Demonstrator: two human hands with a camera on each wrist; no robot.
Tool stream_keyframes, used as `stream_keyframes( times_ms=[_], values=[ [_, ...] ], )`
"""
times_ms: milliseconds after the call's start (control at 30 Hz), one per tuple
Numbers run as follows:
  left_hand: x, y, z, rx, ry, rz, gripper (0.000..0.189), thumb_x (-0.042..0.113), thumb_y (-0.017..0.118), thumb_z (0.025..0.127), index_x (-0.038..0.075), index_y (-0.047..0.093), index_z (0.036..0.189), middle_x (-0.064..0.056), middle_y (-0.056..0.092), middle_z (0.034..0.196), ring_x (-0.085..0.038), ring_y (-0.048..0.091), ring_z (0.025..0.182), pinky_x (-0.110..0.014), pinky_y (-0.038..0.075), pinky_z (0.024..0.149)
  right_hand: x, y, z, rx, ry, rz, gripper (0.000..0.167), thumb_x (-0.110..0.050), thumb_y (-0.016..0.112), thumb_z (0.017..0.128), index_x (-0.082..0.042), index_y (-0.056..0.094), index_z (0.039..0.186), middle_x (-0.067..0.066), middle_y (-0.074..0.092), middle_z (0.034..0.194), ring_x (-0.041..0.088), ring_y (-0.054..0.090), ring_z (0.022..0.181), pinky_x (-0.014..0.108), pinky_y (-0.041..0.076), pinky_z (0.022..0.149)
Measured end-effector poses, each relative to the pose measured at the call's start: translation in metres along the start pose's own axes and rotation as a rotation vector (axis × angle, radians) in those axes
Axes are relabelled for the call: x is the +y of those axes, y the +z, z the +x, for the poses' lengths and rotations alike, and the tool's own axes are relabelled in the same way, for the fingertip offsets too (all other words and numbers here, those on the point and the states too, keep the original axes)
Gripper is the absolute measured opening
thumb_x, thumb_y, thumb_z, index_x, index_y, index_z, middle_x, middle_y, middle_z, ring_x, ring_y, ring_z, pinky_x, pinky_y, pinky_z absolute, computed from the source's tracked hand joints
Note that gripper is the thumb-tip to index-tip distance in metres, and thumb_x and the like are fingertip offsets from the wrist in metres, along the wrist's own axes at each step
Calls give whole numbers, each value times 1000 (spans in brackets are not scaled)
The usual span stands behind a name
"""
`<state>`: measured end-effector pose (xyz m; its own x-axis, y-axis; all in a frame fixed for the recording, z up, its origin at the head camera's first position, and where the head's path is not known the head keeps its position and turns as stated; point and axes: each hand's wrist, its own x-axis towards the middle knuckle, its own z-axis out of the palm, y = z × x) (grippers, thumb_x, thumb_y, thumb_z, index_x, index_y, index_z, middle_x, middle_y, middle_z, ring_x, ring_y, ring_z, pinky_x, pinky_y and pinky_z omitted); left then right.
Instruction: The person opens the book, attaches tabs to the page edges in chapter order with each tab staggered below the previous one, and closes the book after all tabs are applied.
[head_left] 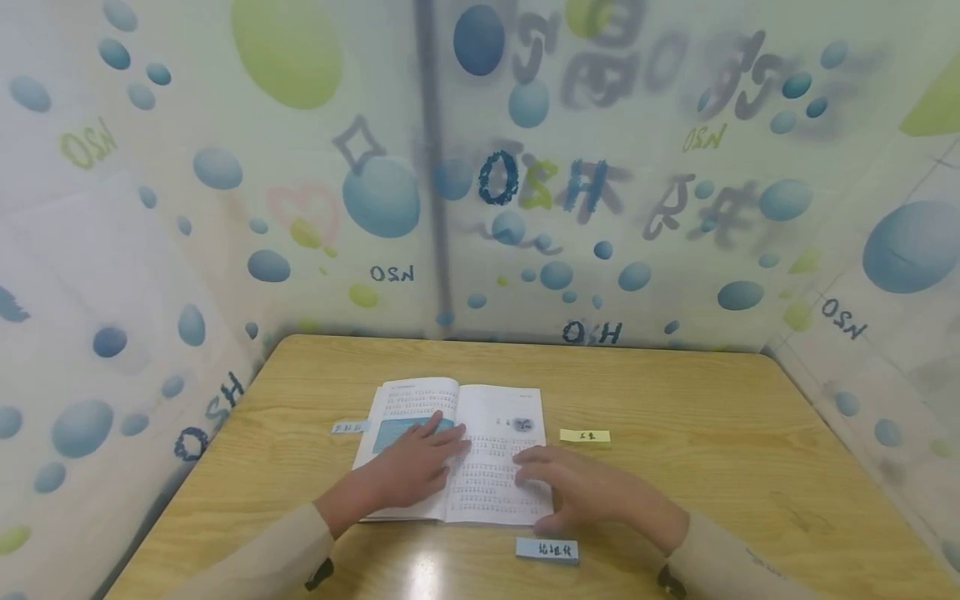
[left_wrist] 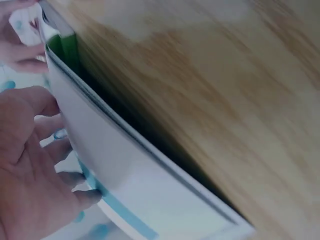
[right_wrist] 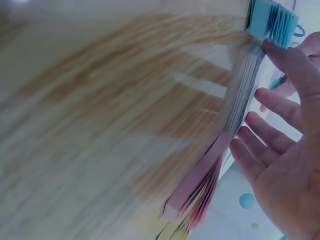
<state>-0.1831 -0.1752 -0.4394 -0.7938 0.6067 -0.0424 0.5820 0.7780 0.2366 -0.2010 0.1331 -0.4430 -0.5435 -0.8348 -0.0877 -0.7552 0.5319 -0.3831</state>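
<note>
An open book lies on the wooden table, with printed text and a blue block on its left page. Spread across the left page and the fold, my left hand rests with its fingers extended; the left wrist view also has this hand over the book. My right hand touches the right page near its outer edge, fingers loosely bent. In the right wrist view, the right hand has its fingertips by the book's page edges, with the thumb close to a blue sticky-note pad.
On the table, a yellow sticky-note pad with handwriting lies right of the book. A blue written pad lies in front of it, and a light-blue one at its left edge. Patterned walls enclose the table.
</note>
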Motion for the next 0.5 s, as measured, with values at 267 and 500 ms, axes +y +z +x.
stream_keyframes(
  times_ms=[267,500],
  values=[
    [1,4,0,-94,1,-23,55,37,51,107,18,41,157,-6,28,164,-45,14,149,-66,23,113,-1,0,-4,-3,14,8,52,-36,82,85,-15,66,130,4,51,149,24,47,136,41,40,110],
    [0,6,-7,-92,4,-19,54,36,41,110,16,34,160,-9,21,166,-49,12,148,-69,24,110,-2,1,-6,20,20,13,54,-34,82,84,-13,66,131,5,50,150,25,46,137,42,38,111]
  ],
)
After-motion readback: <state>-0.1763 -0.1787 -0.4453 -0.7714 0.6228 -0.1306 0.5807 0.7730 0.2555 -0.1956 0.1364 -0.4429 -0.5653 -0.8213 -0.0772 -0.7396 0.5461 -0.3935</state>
